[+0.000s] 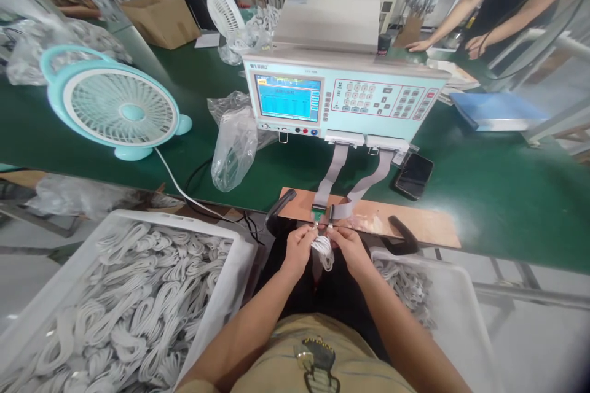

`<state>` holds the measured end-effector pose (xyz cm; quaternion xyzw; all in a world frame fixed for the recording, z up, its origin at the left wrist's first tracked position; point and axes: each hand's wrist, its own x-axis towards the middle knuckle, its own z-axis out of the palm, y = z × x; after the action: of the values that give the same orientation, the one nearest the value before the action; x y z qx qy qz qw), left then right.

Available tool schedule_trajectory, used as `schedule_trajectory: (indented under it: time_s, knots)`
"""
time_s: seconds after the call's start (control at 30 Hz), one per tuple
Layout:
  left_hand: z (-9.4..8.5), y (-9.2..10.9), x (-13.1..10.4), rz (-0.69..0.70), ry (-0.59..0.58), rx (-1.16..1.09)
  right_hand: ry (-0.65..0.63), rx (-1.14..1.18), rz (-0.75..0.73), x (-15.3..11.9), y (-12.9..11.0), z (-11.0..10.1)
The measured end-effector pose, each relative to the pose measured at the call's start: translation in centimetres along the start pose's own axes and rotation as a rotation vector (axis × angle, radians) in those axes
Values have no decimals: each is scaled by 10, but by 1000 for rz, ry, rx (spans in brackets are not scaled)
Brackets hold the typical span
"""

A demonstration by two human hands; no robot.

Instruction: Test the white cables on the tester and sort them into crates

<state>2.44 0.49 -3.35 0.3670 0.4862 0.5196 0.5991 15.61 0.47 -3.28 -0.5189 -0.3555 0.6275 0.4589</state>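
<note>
A coiled white cable [324, 250] hangs between my two hands at the table's front edge. My left hand [300, 243] pinches one end of it, close to a small green circuit board [318, 215] on the wooden board [378, 218]. The other end is between the closed fingers of my right hand [345, 244], beside a second dark connector. Grey ribbon cables [330, 177] run from these connectors up to a tester [345, 98] with a lit blue screen. Whether the cable's plugs are fully seated cannot be made out.
Bins of coiled white cables stand at left [230, 276] and right [477, 319]. On the green table [479, 196] are a fan [122, 109], plastic bag [234, 150], phone [415, 175] and blue folder [498, 112]. Black clamps hold the wooden board. Other people are across the table.
</note>
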Motion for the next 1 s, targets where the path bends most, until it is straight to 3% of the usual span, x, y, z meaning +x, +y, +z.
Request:
schedule_trajectory:
  time_s: [0.43,0.53,0.6,0.7,0.8,0.87,0.93,1.0]
  knots:
    - [12,-9,-2,-63,64,-75,-3,57,32,-1,-2,2]
    - [13,-4,-5,-22,75,89,44,60,43,-3,-1,2]
    - [4,11,-9,94,33,279,102,49,49,-3,2,1]
    - [-41,48,-20,346,50,556,149,19,54,2,9,0]
    - [-128,81,-38,395,277,878,165,13,51,6,13,0]
    - [-196,88,-56,163,424,1158,189,15,49,5,13,2]
    - [-255,80,-79,-291,389,1414,221,16,37,3,10,6]
    - [-293,62,-104,-528,359,1461,238,5,13,1,6,10]
